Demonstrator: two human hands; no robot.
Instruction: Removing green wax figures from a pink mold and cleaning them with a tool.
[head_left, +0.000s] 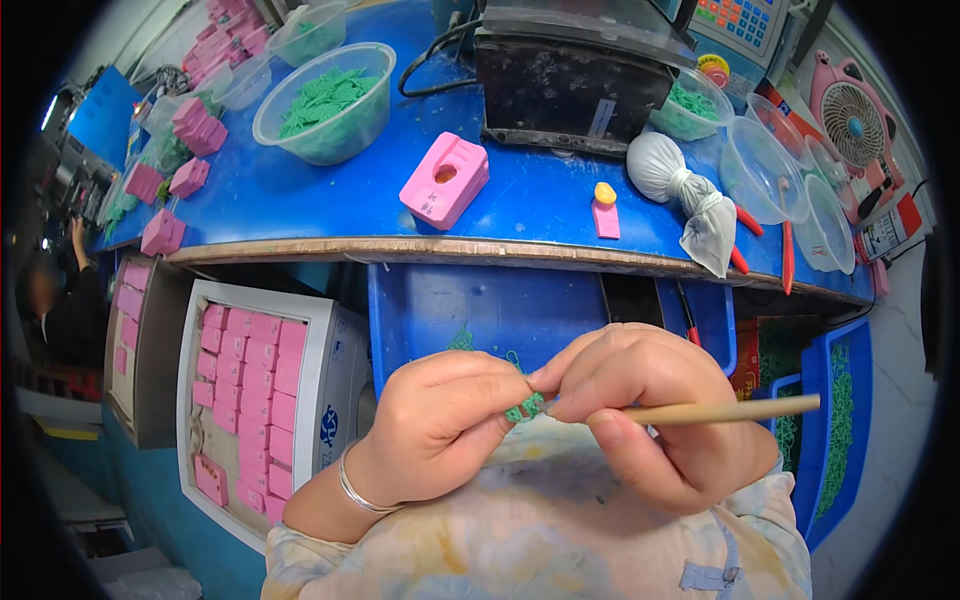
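Close in front of my body, my left hand pinches a small green openwork piece between thumb and fingers. It looks like a wax casting, though its exact kind is too small to tell. My right hand is closed around a stick-like tool with a light wooden handle, which points out to the right. The tool's working end is hidden among the right fingers, whose tips meet the green piece. Beneath both hands lies an open blue drawer with some green strands in it.
On the blue bench stand a pink block mold, a bowl of green pieces, a tied white cloth pouch and red-handled pliers. A white box of pink blocks sits left. Blue bins stand right. Another person is far left.
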